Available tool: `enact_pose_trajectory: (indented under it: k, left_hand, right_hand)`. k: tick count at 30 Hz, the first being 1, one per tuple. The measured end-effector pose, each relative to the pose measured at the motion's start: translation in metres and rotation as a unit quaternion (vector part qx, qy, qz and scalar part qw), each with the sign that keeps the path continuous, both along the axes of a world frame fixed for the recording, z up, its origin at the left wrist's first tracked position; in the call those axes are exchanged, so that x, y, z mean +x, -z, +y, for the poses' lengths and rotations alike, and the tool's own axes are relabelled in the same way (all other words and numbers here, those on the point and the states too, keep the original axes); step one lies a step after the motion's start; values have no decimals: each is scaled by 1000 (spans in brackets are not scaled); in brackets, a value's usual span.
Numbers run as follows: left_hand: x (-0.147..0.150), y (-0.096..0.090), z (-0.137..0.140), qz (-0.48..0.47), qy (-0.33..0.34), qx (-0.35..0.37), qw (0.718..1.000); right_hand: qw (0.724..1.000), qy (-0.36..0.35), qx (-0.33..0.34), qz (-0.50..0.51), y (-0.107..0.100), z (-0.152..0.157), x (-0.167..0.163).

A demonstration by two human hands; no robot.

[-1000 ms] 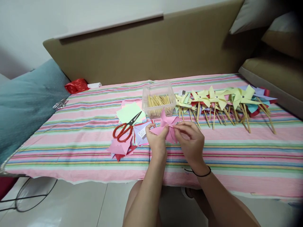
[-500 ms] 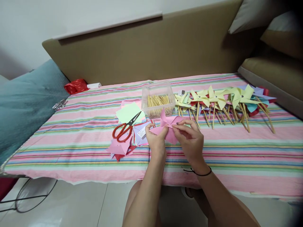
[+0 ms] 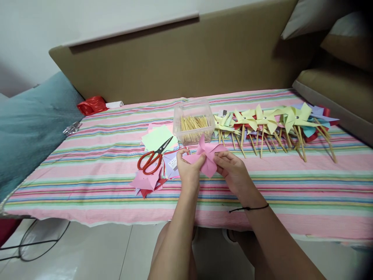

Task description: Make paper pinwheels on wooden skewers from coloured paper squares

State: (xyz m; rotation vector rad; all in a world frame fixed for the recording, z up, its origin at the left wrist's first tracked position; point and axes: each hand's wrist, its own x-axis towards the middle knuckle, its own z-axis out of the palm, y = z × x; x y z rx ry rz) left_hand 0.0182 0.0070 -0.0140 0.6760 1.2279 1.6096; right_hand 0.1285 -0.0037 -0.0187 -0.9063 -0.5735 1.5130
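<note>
A pink paper pinwheel, its corners curled in to the middle, is held up between both hands above the striped cloth. My left hand pinches it from the left, with the thumb pressed at its centre. My right hand grips its right side between thumb and fingers; whether a small pin is also in those fingers is hidden. Just left of the hands are red-handled scissors, lying over green paper squares. Cut pink paper pieces lie nearer to me, beside a small white label.
Behind the hands stands a clear plastic box of short wooden sticks. Several finished pinwheels on sticks lie in a row at the right. A red plastic bag and a packet of metallic bits lie at the far left.
The right hand has shifted its fingers along the pinwheel's right side and its wrist has moved slightly right. The left thumb stays at the centre. The view has shifted slightly.
</note>
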Motion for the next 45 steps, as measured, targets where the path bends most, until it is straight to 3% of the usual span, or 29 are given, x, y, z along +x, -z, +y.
enact_pose_trajectory:
  k: [5,15,23,37,45]
  left_hand:
    - [2,0,-1,9,17,2,1000]
    - [6,-2,-5,30,36,1,999]
    - [4,1,-3,15,54,-9,998]
    - [0,6,-1,86,71,-17,994]
    - [1,8,-1,64,73,-19,995]
  right_hand:
    - [1000,9,-9,8,0,1,-3]
    - [992,102,6,-70,-5,0,-8]
    - [992,96,-6,-81,-6,0,-2]
    - [993,82,-6,-86,0,3,4]
    - [991,84,-24,-103,-2,3,4]
